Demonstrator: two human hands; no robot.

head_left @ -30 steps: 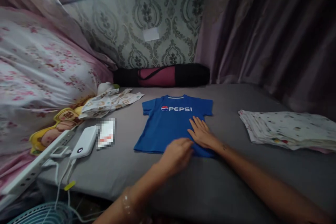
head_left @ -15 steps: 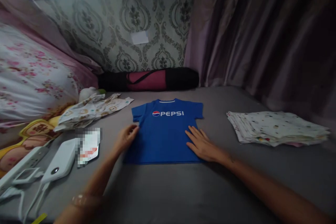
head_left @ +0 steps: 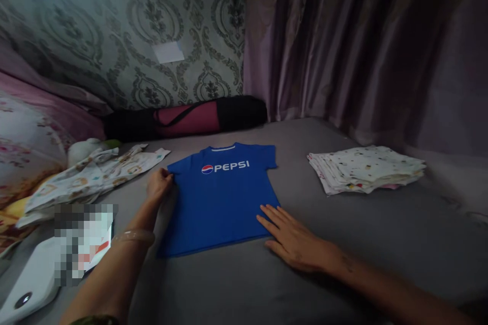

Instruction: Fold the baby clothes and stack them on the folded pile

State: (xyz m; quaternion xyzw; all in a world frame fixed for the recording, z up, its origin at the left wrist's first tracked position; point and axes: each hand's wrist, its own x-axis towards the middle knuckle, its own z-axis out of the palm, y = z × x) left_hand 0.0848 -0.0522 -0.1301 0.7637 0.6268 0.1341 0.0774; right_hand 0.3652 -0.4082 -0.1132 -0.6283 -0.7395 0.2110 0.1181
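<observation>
"Where did we find the shirt, and in what grip?"

"The blue shirt (head_left: pixel 219 203) lay flat, print up, on the grey sheet (head_left: pixel 213 289), between both hands. The left hand (head_left: pixel 159 186) had its fingers curled at the sleeve (head_left: pixel 180 164); we could not tell whether that grip pinched cloth. The right hand (head_left: pixel 299 246) lay spread, palm down, fingertips over the near right corner, grasping nothing."

"How did we judge its handling?"

"Light, soft and limp; unbreakable, though prone to creasing. We rated the sleeve ends and the corners of the hem (head_left: pixel 213 247) the best holds."

"And what escaped us?"

"The hands covered that near corner and part of the sleeve; the shirt's back was out of sight. Pixelation masked much of a flat object (head_left: pixel 98 233) beside the left forearm (head_left: pixel 109 277)."
</observation>
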